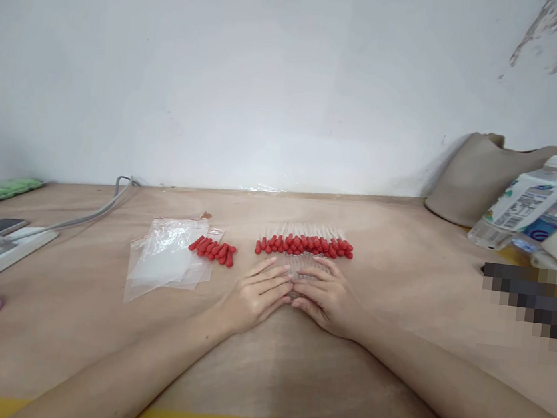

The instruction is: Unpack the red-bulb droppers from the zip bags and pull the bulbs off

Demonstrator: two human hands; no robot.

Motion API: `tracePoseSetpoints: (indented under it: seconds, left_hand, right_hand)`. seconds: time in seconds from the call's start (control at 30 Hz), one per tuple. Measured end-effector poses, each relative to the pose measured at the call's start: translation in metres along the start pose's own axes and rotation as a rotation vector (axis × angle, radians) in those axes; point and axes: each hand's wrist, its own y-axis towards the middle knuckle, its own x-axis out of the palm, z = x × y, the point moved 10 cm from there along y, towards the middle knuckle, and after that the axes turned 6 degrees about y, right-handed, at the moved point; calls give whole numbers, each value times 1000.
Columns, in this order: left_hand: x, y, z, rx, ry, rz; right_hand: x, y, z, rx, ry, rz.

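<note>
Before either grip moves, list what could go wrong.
The clear tubes at the left grip and right grip could roll apart if let loose.
Both sit close to the row of red bulbs, so a nudge might disorder it.
The smaller red pile lies partly on the bags; a tug there might scatter it.

Red-tipped clear tubes (305, 243) are barring the way ahead of the right hand (331, 297); plastic bags (167, 257) are obstructing passage left of the left hand (259, 294). Bare tabletop (417, 272) is stretching rightward to the bottle (523, 203).
</note>
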Motion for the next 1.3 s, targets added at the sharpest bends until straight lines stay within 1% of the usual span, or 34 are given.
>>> tracePoseSetpoints:
  seconds: [0.1,0.23,0.33,0.47,0.7,0.93,1.1,1.2,1.3]
  left_hand:
    - [-1,2,2,7,16,-14]
    - [2,3,2,7,-2,-73]
    - [3,1,2,-1,-19,-99]
    - [5,-1,1,-9,-34,-130]
    - [3,-2,2,-14,-69,-127]
    - [6,-7,-3,-90,-144,-192]
    - [4,-9,-5,-116,-199,-200]
    - [4,-10,-6,-122,-193,-201]
    - [3,-11,-7,-137,-152,-166]
  right_hand:
    - [1,-1,-3,-33,31,8]
    - [0,-2,-8,-90,75,46]
    - [-1,-2,-12,-115,79,33]
    - [-1,-2,-17,-134,31,8]
    - [-5,-3,-25,-190,-15,27]
    - [-7,-5,-32,-258,-84,34]
    - [-8,-10,-34,-297,-109,52]
    - [-9,-11,-33,-298,-106,61]
    - [-8,-8,-27,-250,-70,49]
